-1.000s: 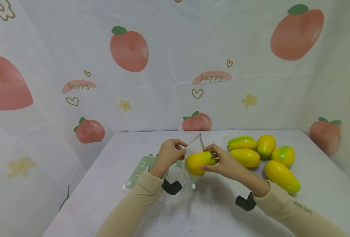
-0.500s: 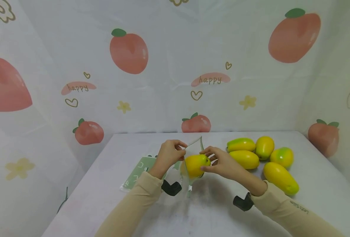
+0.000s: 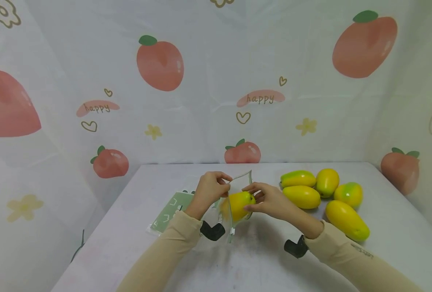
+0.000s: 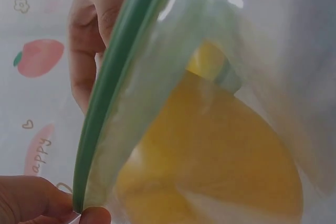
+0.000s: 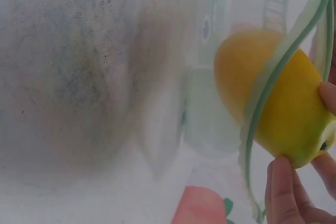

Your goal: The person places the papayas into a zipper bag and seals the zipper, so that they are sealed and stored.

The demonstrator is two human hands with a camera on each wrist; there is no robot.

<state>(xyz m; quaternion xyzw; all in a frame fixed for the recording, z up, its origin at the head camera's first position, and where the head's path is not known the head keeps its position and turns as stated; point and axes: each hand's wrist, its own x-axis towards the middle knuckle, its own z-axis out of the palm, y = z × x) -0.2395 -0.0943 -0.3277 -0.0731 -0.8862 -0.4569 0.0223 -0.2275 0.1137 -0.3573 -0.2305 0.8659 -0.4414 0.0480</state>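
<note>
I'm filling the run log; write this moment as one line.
left fingers: pinch edge of bag; right fingers: hold fruit, partly in bag; five other fruits: on table

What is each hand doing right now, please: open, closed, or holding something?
Left hand: holding the green-edged clear plastic bag, pinched between fingers.
Right hand: holding the oval yellow fruit, which is partly inside that bag.

1. Backdrop cloth [image 3: 201, 52], head view, between nine and ten o'clock: the word "happy", on a pink stroke [image 3: 98, 107].
2. Same cloth, between one and two o'clock: again "happy", on a second pink stroke [image 3: 261, 98].
3. Left wrist view, eight o'clock: only "appy" is readable on the cloth.
4. Right sleeve [image 3: 351, 265], four o'clock in head view: dark letters [image 3: 362, 250], too blurred.
5. Right wrist view, past one o'clock: sideways letters [image 5: 275, 3] on or behind the bag [image 5: 254, 119], unclear.
</note>
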